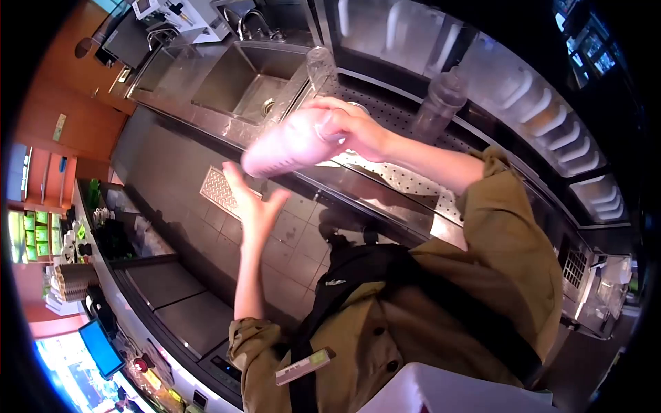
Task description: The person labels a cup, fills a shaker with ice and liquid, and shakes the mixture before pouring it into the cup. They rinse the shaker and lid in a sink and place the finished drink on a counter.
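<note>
My right hand (358, 131) is wrapped around the top end of a pale pink shaker cup (284, 146), which is tilted with its other end toward the lower left. Motion blurs the cup a little, and marks run along its lower side. My left hand (256, 212) is just below the cup's far end, apart from it, with thumb and fingers spread and nothing in them. A clear shaker (444, 96) stands on the perforated drain tray (385, 103) beyond my right forearm. Another clear container (321, 65) is by the sink.
A steel sink (231, 79) with a faucet (251, 24) lies ahead. Bins with several white handles (551, 113) line the right. Below are floor tiles (286, 237) and a metal grate (220, 191). A counter with a blue screen (101, 346) runs along the left.
</note>
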The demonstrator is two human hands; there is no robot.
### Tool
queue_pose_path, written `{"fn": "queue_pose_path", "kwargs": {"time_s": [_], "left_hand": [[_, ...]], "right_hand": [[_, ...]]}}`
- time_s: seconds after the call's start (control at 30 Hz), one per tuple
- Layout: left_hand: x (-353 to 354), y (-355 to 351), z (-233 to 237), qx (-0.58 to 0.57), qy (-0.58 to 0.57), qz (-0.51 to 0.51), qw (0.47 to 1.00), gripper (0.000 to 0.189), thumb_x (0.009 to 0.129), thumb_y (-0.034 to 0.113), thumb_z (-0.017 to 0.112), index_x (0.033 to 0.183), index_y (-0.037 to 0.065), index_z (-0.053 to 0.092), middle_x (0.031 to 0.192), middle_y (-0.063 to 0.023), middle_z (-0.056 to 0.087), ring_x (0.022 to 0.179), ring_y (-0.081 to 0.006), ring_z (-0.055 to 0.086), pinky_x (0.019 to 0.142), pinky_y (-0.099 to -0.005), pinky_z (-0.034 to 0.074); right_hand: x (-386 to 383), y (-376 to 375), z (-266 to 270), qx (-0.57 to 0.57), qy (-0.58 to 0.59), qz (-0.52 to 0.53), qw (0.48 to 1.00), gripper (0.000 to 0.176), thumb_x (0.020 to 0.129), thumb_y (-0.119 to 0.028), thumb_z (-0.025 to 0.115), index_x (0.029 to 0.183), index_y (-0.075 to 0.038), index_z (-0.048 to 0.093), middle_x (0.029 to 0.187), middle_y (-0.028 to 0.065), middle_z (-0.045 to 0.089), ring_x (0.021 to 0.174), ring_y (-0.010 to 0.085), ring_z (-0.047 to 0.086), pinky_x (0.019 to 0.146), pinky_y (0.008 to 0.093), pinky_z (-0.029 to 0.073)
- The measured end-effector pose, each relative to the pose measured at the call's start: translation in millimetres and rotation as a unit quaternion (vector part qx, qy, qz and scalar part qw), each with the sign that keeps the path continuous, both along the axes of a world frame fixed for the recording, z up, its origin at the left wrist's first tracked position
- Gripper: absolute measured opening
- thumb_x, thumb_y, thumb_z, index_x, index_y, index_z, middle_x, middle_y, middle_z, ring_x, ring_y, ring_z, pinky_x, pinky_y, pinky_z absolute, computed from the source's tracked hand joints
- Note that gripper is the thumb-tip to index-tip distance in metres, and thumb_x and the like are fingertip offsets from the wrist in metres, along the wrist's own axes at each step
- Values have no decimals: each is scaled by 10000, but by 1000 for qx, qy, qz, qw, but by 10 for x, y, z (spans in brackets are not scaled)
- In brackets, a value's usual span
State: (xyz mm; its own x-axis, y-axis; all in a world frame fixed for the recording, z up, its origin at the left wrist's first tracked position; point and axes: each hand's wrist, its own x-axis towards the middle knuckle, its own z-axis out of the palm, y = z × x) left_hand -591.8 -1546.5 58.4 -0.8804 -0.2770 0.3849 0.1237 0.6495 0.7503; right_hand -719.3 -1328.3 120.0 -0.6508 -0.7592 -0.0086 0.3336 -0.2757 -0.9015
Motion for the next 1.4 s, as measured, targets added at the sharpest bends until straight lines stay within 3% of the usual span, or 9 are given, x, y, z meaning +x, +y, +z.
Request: {"fn": "queue_pose_path", "kwargs": {"time_s": [0.1,0.2,0.33,0.6,0.73,0.9,1.03,1.23,1.4], "left_hand": [[-169,225,9,-271,150,-71,948,1085,433,226,844,1314,18,245,1214,-223,394,1054,-370,458,874,-460,386],[-229,370,-16,-4,-15,-139,990,1121,462,247,829,1335,7,169,1103,-232,495,1029,-316,519,879,-391,431],[-240,390,-210,153,-6,-224,963,1253,476,283,833,1360,-2,-7,1285,-250,296,1187,-301,365,971,-420,338],[-481,13,-203,275,-174,-349,879,1321,461,289,848,1367,6,-72,1357,-219,176,1248,-300,266,1011,-424,278],[-639,-206,-316,190,-139,-339,911,1321,460,316,843,1368,6,-65,1363,-218,170,1253,-307,256,1019,-423,266],[-838,-216,-272,133,-100,-323,932,1222,475,363,831,1343,46,31,1292,-179,252,1204,-296,302,992,-436,292],[-958,-121,-206,175,-143,-328,917,1170,477,354,831,1323,35,88,1249,-175,296,1176,-284,330,970,-427,307],[-1170,114,-92,148,-152,-386,898,1051,517,314,812,1315,8,202,1253,-171,332,1171,-279,360,982,-403,304],[-1471,58,82,-7,-165,-422,891,1111,505,332,788,1377,38,166,1320,-210,341,1215,-286,361,989,-372,317]], "right_hand": [[62,-56,81,117,-40,39,992,468,755,-289,534,1181,-112,454,1200,128,425,1084,294,458,703,480,514],[34,-34,408,225,47,110,967,487,793,-402,522,1195,-137,450,1219,128,415,1040,288,487,675,442,523],[-1,-118,850,450,634,23,628,490,811,-494,490,862,-8,529,688,130,599,551,252,573,462,350,434],[-127,445,793,307,680,-67,662,319,725,-176,606,975,-55,449,867,158,560,725,305,585,577,402,464],[-94,996,-644,354,379,-204,830,573,681,-99,581,1210,-44,370,1069,179,506,962,292,548,808,355,450],[332,995,-2352,457,259,-411,746,541,660,-211,679,1124,-6,490,1157,189,511,1089,325,485,903,378,395],[363,851,-1898,434,400,-540,600,572,665,-229,696,1152,-15,485,1172,152,515,1113,306,467,935,400,361],[-207,-179,-688,28,221,-364,904,410,818,-270,604,1121,-5,524,1041,94,586,967,148,539,841,298,427],[-640,-29,-622,-20,-16,-400,916,277,874,-255,523,955,-1,598,874,54,618,797,113,573,731,251,458]]}}
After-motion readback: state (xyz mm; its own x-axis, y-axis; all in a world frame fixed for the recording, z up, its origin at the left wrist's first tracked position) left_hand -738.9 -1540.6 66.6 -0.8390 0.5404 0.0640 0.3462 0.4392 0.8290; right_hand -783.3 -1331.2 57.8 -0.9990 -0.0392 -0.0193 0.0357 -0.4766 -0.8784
